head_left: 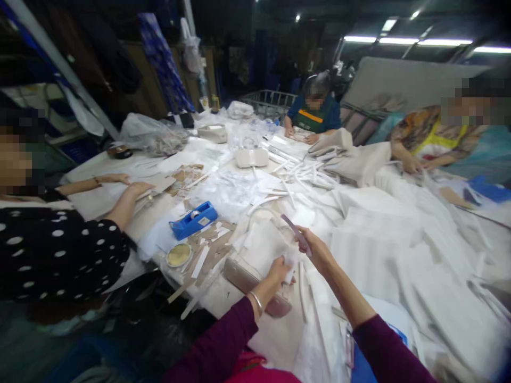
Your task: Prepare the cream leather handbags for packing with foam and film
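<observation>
In the head view my right hand is closed round a thin, flat greyish strip, held up off the table and slanting to the upper left. Lower and to the left, my left hand pinches a small whitish piece, blurred, perhaps paper or film. Under that wrist lies a beige, box-shaped piece like a bag's side, partly covered by my forearm. A pale cream sheet of material spreads just beyond my hands.
A blue tape dispenser and a round tin stand to the left, by scraps. White strips and sheets cover the right side. One co-worker is close at left; two others sit across the table.
</observation>
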### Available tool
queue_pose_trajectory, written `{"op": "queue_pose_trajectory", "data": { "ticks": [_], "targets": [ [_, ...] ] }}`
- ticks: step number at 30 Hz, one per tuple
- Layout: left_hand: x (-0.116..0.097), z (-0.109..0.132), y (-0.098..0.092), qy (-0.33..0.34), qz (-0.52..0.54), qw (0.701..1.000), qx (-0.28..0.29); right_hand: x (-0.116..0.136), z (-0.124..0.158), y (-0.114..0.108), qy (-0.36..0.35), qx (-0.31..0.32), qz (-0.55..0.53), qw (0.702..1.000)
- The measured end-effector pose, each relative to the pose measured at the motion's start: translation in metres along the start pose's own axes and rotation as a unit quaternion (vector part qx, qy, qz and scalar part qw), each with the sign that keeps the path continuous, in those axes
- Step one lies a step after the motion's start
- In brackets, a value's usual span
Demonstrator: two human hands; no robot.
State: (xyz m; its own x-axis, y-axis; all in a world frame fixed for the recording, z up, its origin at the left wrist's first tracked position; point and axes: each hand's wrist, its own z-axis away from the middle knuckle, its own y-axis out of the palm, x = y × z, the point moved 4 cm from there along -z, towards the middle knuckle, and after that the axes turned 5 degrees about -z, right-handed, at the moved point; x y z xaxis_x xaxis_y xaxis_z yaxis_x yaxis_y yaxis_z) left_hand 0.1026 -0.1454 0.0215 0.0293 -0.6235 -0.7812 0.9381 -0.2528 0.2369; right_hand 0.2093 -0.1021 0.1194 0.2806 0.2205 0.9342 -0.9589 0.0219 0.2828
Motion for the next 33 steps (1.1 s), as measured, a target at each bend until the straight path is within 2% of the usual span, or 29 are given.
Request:
{"op": "queue_pose_trajectory", "data": {
  "ticks": [2, 4, 6, 8, 11, 15, 19, 27, 33],
  "targets": [
    [0.003, -0.004, -0.001, -0.005, -0.032, 0.999, -0.009, -0.008, 0.022, -0.049, 0.045, -0.056, -0.087, 0.994],
    [0.002, -0.005, -0.002, -0.003, -0.057, 0.998, -0.009, -0.025, 0.042, -0.085, 0.094, -0.091, -0.147, 0.980],
    [-0.001, -0.004, -0.002, 0.000, -0.076, 0.997, -0.005, -0.046, 0.060, -0.108, 0.128, -0.108, -0.186, 0.968],
    [-0.004, -0.003, 0.000, 0.003, -0.088, 0.996, -0.002, -0.066, 0.073, -0.117, 0.140, -0.104, -0.209, 0.962],
    [-0.007, -0.003, 0.002, 0.013, -0.082, 0.996, -0.012, -0.088, 0.086, -0.116, 0.130, -0.065, -0.194, 0.970],
    [-0.012, 0.001, 0.001, 0.022, -0.056, 0.997, -0.039, -0.103, 0.091, -0.110, 0.152, -0.050, -0.083, 0.984],
    [-0.016, 0.008, 0.002, 0.014, -0.017, 1.000, -0.007, -0.108, 0.081, -0.106, 0.200, -0.030, -0.008, 0.979],
    [-0.012, 0.011, -0.002, 0.008, 0.010, 1.000, 0.025, -0.126, 0.064, -0.103, 0.288, 0.022, 0.026, 0.957],
    [-0.010, 0.009, -0.002, 0.003, 0.022, 0.999, 0.039, -0.134, 0.051, -0.096, 0.272, 0.047, 0.004, 0.961]
  ]
}}
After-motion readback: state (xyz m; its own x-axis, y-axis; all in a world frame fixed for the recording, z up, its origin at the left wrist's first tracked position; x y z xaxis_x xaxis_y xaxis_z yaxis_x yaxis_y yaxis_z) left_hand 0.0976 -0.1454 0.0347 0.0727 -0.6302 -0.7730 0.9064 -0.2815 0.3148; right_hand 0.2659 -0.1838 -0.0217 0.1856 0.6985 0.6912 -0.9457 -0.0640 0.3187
